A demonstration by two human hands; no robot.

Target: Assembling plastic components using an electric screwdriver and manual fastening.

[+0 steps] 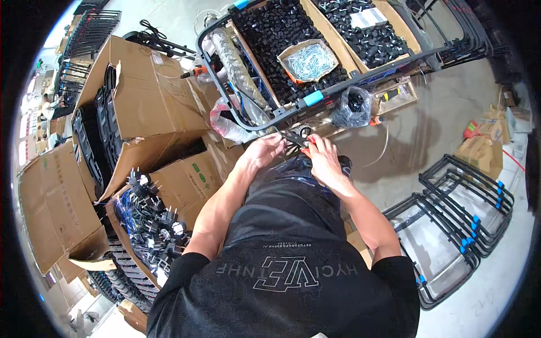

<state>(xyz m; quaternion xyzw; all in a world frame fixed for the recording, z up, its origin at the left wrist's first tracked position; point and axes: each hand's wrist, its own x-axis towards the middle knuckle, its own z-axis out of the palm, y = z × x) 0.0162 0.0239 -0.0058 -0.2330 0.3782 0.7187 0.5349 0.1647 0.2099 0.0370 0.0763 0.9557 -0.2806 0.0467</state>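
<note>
My right hand [325,159] is closed around the red handles of a pair of pliers [293,137], whose dark jaws point left toward my other hand. My left hand [266,151] is closed in a pinch at the tips of those jaws; whatever it holds is too small to make out. Both hands are in front of my body, just below the near rail of a black tubular frame [265,125]. Thin dark cable loops [305,132] show beside the pliers.
Cartons of black knobs [276,34] sit within the frame, with a small box of screws [309,62] on top. A plastic bag [352,107] hangs at its near side. Left stand open cardboard boxes [158,93] and a box of plug cables [149,208]. Black frames [451,225] lie right.
</note>
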